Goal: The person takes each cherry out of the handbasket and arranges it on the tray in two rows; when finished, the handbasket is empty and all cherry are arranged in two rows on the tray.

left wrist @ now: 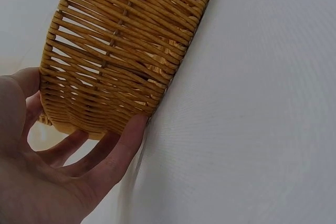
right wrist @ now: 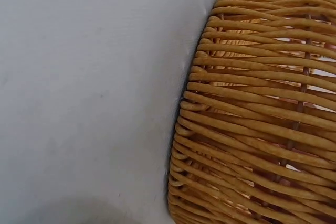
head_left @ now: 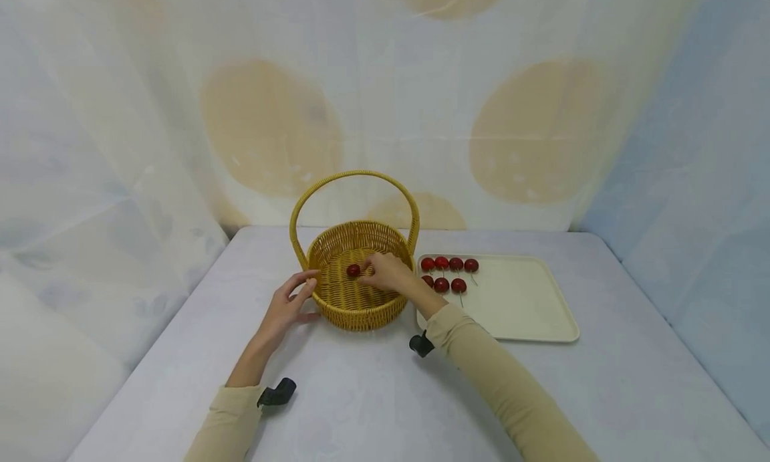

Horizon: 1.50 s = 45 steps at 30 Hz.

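A round golden wicker basket [head_left: 359, 318] with a tall arched handle stands on the table. At its left side my left hand [head_left: 293, 303] holds the basket, with the thumb at the rim and the fingers [left wrist: 113, 163] spread along the outer wall. Inside the basket, my right hand [head_left: 385, 273] pinches at a dark red cherry [head_left: 353, 270] with thumb and forefinger; any stem between them is too small to see. From the right wrist, the woven basket wall [right wrist: 262, 114] hides most of that hand.
Just right of the basket lies a cream rectangular tray [head_left: 517, 301]. Several red cherries [head_left: 458, 285] with stems sit in two rows on its left part, partly behind the right forearm. A pale cloth covers the table [head_left: 361, 395], and a patterned curtain [head_left: 409, 101] hangs behind.
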Each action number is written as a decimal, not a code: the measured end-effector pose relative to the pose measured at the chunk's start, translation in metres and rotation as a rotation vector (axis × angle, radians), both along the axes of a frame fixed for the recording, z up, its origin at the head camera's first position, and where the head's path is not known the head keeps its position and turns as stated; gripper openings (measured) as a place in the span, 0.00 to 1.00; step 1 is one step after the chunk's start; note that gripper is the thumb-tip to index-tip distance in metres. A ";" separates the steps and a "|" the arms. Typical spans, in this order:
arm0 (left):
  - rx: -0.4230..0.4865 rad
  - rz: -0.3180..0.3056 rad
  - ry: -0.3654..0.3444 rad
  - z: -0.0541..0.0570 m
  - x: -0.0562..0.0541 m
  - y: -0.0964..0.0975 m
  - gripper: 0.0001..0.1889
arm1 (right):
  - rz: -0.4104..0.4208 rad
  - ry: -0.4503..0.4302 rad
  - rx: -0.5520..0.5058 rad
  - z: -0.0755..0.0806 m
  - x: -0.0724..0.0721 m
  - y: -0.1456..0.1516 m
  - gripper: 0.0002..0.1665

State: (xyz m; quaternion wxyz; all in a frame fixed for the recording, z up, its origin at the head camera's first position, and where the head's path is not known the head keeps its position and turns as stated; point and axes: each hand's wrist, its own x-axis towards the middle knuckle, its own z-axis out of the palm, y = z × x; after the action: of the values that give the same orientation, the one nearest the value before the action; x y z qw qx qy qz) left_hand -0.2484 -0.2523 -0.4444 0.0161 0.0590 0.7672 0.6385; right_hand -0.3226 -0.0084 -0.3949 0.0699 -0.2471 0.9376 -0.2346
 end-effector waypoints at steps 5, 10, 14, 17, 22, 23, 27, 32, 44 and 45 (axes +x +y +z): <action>-0.009 0.011 -0.002 0.001 -0.001 0.000 0.30 | 0.023 -0.032 -0.016 -0.002 -0.008 -0.004 0.29; -0.009 0.018 -0.005 0.001 -0.001 0.000 0.30 | 0.030 -0.037 -0.038 -0.004 -0.013 -0.008 0.29; -0.008 0.015 -0.008 0.001 -0.001 0.001 0.30 | 0.037 -0.046 -0.061 -0.006 -0.016 -0.012 0.28; -0.011 0.017 -0.008 0.002 -0.001 0.002 0.29 | 0.036 -0.054 -0.074 -0.007 -0.017 -0.014 0.28; -0.019 0.009 -0.002 0.008 0.001 0.003 0.28 | 0.038 -0.056 -0.066 -0.007 -0.020 -0.015 0.27; -0.015 0.004 -0.007 0.010 0.002 0.003 0.28 | 0.047 -0.051 -0.057 -0.008 -0.021 -0.015 0.27; 0.007 -0.007 -0.034 0.020 0.008 0.005 0.26 | 0.093 -0.029 -0.034 -0.009 -0.022 -0.015 0.24; 0.004 0.003 -0.033 0.012 0.004 0.003 0.26 | 0.098 -0.021 -0.046 -0.012 -0.022 -0.016 0.16; 0.006 0.005 -0.027 0.010 0.005 0.002 0.27 | 0.117 0.028 -0.004 -0.014 -0.022 -0.016 0.16; 0.011 0.003 -0.032 0.013 0.006 0.003 0.27 | 0.123 0.038 0.005 -0.014 -0.022 -0.016 0.17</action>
State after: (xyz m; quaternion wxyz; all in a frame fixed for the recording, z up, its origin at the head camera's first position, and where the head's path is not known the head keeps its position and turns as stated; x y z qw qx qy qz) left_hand -0.2427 -0.2494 -0.4318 0.0268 0.0478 0.7634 0.6436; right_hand -0.3445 -0.0244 -0.4091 0.0668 -0.3083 0.9224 -0.2229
